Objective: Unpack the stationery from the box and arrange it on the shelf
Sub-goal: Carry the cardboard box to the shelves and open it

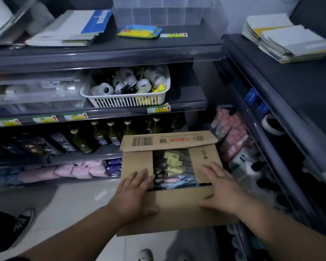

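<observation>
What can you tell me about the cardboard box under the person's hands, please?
The cardboard box is brown corrugated card, open on top. Its far flap is folded back, bearing a barcode and red print; the right flap reads B-21. Between the folded-in side flaps show packed pens, some yellow-labelled, some pink or blue. The left hand and right hand lie flat on those flaps, thumbs on the near wall. What bears it is hidden.

The dark grey shelf unit (109, 53) carries on its top tier a stack of booklets (64, 32), a yellow-and-blue packet (139, 31) and a clear plastic organiser (158, 14). One tier down sits a white slotted basket (128, 100) — lower still, glass bottles (102, 134), then pink packs (79, 169). The side shelf (271, 76) holds stacked notebooks (290, 42).
</observation>
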Demonstrator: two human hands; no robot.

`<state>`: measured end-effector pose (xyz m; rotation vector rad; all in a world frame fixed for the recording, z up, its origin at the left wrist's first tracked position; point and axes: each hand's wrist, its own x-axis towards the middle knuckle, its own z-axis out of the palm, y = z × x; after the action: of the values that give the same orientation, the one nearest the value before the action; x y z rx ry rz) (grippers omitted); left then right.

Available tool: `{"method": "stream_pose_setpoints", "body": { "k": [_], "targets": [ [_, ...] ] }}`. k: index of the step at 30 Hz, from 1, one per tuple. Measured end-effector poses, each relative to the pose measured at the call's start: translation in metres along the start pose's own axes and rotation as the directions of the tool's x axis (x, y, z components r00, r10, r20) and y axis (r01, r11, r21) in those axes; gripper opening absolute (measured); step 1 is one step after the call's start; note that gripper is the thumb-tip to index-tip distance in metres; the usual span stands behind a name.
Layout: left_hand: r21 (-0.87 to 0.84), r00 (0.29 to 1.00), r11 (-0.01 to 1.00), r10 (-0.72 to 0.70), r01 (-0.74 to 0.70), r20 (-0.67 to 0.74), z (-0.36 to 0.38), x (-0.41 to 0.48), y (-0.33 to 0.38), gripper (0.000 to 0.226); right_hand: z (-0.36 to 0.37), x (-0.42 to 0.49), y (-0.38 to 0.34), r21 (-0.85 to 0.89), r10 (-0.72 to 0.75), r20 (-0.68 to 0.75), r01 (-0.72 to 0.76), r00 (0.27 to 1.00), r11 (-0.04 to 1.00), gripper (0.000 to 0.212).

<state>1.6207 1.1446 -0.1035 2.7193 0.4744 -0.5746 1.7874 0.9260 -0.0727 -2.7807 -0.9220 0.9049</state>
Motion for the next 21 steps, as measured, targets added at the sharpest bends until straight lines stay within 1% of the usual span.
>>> {"method": "stream_pose_setpoints", "body": {
  "k": [1,3,5,7,8,10,12,14,17,18,19,21],
  "targets": [
    [0.053,1.000,0.999,0.003,-0.002,-0.022,0.006,0.003,-0.002,0.099,0.007,0.001,0.000,-0.013,0.010,-0.006,-0.010,1.000,1.000,0.104],
    [0.145,0.997,0.988,0.052,-0.044,-0.053,0.010,0.008,-0.003,0.097,0.020,0.004,0.002,-0.036,0.022,-0.040,-0.023,0.999,0.999,0.096],
    [0.201,0.992,0.976,0.100,-0.084,-0.071,0.008,0.014,-0.001,0.094,0.027,0.007,0.003,-0.028,0.016,-0.101,-0.019,0.995,0.999,0.084],
    [0.161,0.988,0.982,0.118,-0.102,-0.099,0.004,0.018,0.001,0.093,0.024,0.011,0.001,0.026,-0.005,-0.186,0.010,0.982,1.000,0.077],
    [0.114,0.982,0.988,0.120,-0.104,-0.145,0.001,0.019,0.002,0.092,0.020,0.014,-0.001,0.051,-0.018,-0.230,0.031,0.973,0.998,0.075],
    [0.056,0.943,0.991,0.129,-0.118,-0.306,-0.008,0.025,0.004,0.086,0.010,0.020,-0.004,0.067,-0.047,-0.303,0.071,0.952,0.995,0.073],
    [0.077,0.894,0.991,0.131,-0.108,-0.428,-0.019,0.034,0.005,0.072,-0.001,0.029,-0.007,0.044,-0.075,-0.334,0.095,0.940,0.995,0.070],
    [0.120,0.887,0.990,0.123,-0.076,-0.445,-0.028,0.047,0.003,0.058,-0.011,0.041,-0.009,-0.020,-0.105,-0.358,0.105,0.928,0.994,0.066],
    [0.149,0.903,0.989,0.061,0.004,-0.426,-0.036,0.066,-0.015,0.051,-0.028,0.063,-0.006,-0.138,-0.128,-0.373,0.081,0.919,0.987,0.061],
    [0.151,0.897,0.988,0.046,0.023,-0.439,-0.038,0.071,-0.022,0.047,-0.034,0.069,-0.002,-0.165,-0.126,-0.376,0.068,0.918,0.984,0.059],
    [0.159,0.881,0.987,0.053,0.025,-0.469,-0.042,0.074,-0.028,0.043,-0.040,0.076,0.002,-0.181,-0.133,-0.399,0.064,0.907,0.981,0.055],
    [0.166,0.811,0.986,0.084,0.016,-0.579,-0.053,0.079,-0.034,0.032,-0.052,0.087,0.009,-0.165,-0.170,-0.517,0.097,0.839,0.981,0.042]
  ]
}}
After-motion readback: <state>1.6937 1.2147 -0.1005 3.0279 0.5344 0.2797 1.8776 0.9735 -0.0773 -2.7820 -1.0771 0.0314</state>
